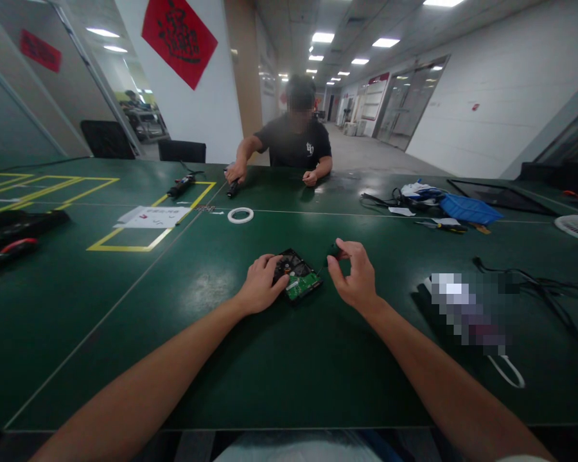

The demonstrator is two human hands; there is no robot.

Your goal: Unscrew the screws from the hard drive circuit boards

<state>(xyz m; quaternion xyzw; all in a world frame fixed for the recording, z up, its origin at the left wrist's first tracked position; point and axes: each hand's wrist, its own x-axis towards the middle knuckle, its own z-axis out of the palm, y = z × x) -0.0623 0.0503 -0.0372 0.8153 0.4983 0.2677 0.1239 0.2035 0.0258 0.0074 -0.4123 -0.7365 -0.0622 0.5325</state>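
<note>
A hard drive (304, 283) with a green circuit board and a black casing lies on the dark green table in front of me. My left hand (262, 282) grips its left side, thumb at the near edge and fingers over the far part. To the right of the drive, my right hand (354, 273) pinches a small screwdriver (334, 249) by its dark handle. Its thin shaft points down at the drive's right edge; whether the tip touches a screw is too small to tell.
A white tape roll (241, 215) and paper sheets (154, 217) lie beyond my left hand. To the right are a blurred-out object with a white loop (508, 371), black cables (534, 282) and a blue bag (469, 208). Opposite sits a person (296, 141), one hand on a dark tool (232, 188).
</note>
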